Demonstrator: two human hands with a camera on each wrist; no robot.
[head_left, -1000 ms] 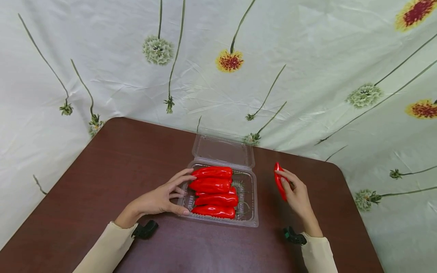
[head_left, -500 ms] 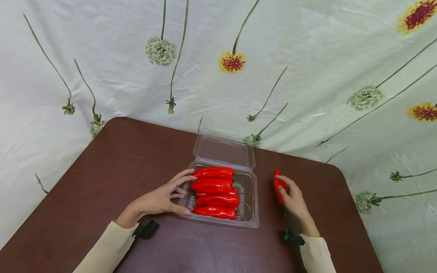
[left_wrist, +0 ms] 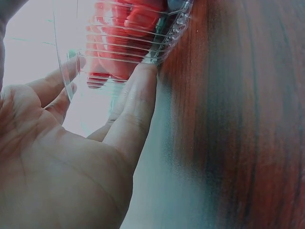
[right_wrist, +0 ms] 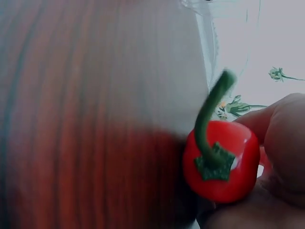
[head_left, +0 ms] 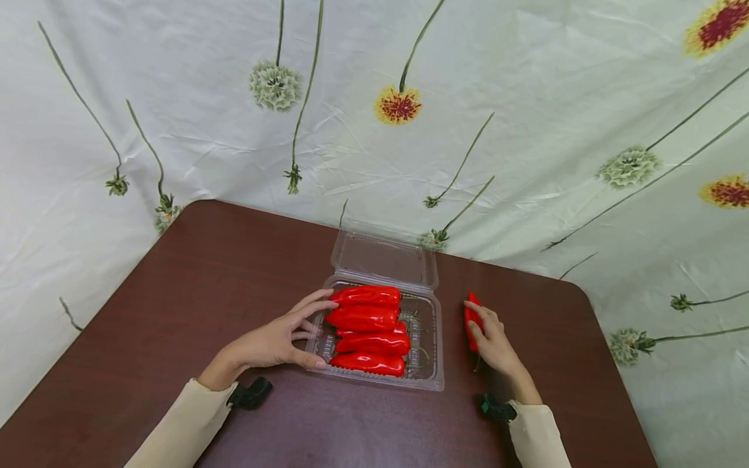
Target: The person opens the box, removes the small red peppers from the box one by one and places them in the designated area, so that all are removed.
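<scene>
A clear plastic clamshell box (head_left: 437, 344) sits on the table with several shiny red peppers (head_left: 365, 318) lying crosswise inside. My left hand (head_left: 266, 341) grips the box's left end, thumb at the front corner and fingers along the side. In the left wrist view the fingers (left_wrist: 136, 109) reach the ribbed plastic wall. To the right of the box, my right hand (head_left: 494, 341) holds one more red pepper (head_left: 471, 325) between thumb and fingers. Its curved green stem (right_wrist: 207, 114) points toward the right wrist camera, and my palm covers part of the pepper.
The box's transparent lid (head_left: 384, 258) lies folded back behind it, near the far table edge. A dark reddish-brown table (head_left: 234, 260) bears everything. Behind it hangs a white cloth (head_left: 351, 149) printed with flowers. A black wrist strap (head_left: 250, 394) is on each arm.
My right hand has lowered the pepper and brought it slightly nearer and to the left. The left hand and the box have stayed in place.
</scene>
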